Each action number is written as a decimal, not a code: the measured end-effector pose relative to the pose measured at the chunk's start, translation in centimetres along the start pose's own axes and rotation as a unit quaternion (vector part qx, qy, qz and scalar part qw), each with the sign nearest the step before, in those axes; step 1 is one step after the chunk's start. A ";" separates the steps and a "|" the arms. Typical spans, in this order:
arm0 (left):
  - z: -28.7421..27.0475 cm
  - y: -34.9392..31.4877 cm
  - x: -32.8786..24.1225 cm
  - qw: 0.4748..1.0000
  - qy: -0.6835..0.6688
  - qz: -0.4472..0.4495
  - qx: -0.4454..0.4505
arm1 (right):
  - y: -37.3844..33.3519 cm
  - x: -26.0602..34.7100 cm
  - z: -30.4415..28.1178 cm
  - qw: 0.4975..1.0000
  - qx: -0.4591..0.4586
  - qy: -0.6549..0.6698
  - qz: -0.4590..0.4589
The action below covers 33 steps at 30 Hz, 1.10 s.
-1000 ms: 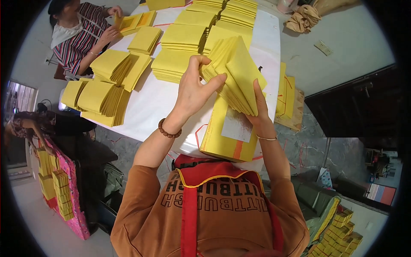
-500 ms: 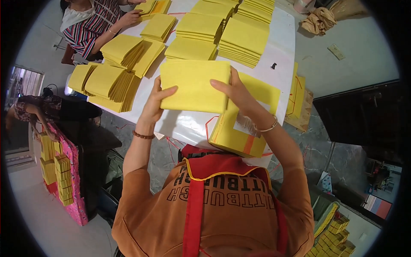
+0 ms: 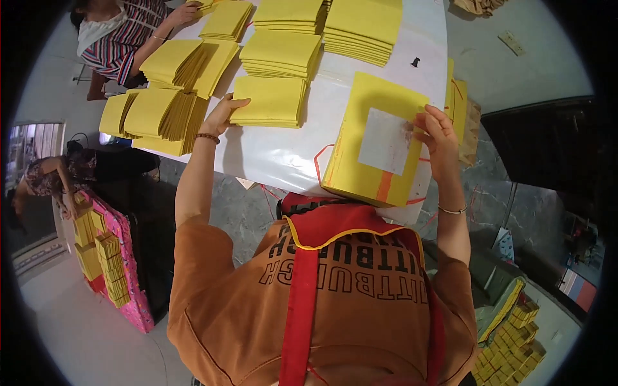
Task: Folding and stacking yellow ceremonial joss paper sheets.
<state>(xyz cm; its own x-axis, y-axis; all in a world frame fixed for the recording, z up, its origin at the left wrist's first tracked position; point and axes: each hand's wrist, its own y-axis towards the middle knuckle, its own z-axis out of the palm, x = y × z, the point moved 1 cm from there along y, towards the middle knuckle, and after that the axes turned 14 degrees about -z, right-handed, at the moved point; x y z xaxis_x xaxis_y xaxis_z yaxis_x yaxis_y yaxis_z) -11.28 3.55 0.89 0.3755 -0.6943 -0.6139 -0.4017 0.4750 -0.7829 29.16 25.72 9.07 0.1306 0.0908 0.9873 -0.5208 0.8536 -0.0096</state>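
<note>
Under my left hand [image 3: 222,116] sits the small stack of folded yellow sheets [image 3: 270,101]; my fingers are spread loose against its near-left corner, touching and not gripping. The stack's long axis runs left to right across the white table [image 3: 283,157], so it lies just to the right of that hand and away from me. My right hand [image 3: 432,132] is well apart from it, on the far side of the big yellow bundle [image 3: 372,149] with the pale square label; its fingertips pinch the top sheet at the bundle's right edge. The bundle is tilted, long axis running away from me, near corner over the table's edge. Judgement: the left hand is clearly nearer the small stack, the right nearer the bundle. More yellow stacks [image 3: 360,26] lie beyond both hands.
</note>
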 end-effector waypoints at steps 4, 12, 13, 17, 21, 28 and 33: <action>-1.5 1.0 1.7 0.999 -0.039 0.018 0.033 | -2.0 -0.5 -1.5 0.998 -0.044 0.026 -0.022; -2.2 -0.2 0.8 0.987 0.058 0.081 -0.127 | -3.7 -1.3 -0.4 0.985 -0.078 -0.065 -0.142; -3.8 1.9 1.9 0.971 0.085 0.138 -0.176 | -3.9 -1.2 -0.4 0.984 -0.078 -0.066 -0.143; 1.6 -4.2 -1.8 0.788 0.267 0.413 -0.371 | -5.3 -2.4 -0.5 0.976 -0.111 -0.072 -0.172; 12.2 -9.8 -1.6 0.936 0.042 0.348 -0.031 | -6.3 -4.0 -0.5 0.978 -0.155 -0.024 -0.136; 19.9 -14.1 1.2 0.689 0.363 0.627 0.004 | -8.1 -2.4 -0.1 0.879 -0.016 -0.352 -0.323; 20.5 -14.7 1.6 0.590 0.501 0.634 -0.010 | -8.6 -2.5 0.3 0.863 0.118 -0.391 -0.297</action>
<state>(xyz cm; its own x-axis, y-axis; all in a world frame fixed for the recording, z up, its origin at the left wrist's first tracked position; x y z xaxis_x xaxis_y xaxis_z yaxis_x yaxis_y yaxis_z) 12.33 6.54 9.31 -0.9140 0.2358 -0.3301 0.1569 0.9559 0.2481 33.08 17.99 6.68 -0.1274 -0.7798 0.6129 -0.7277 0.4934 0.4765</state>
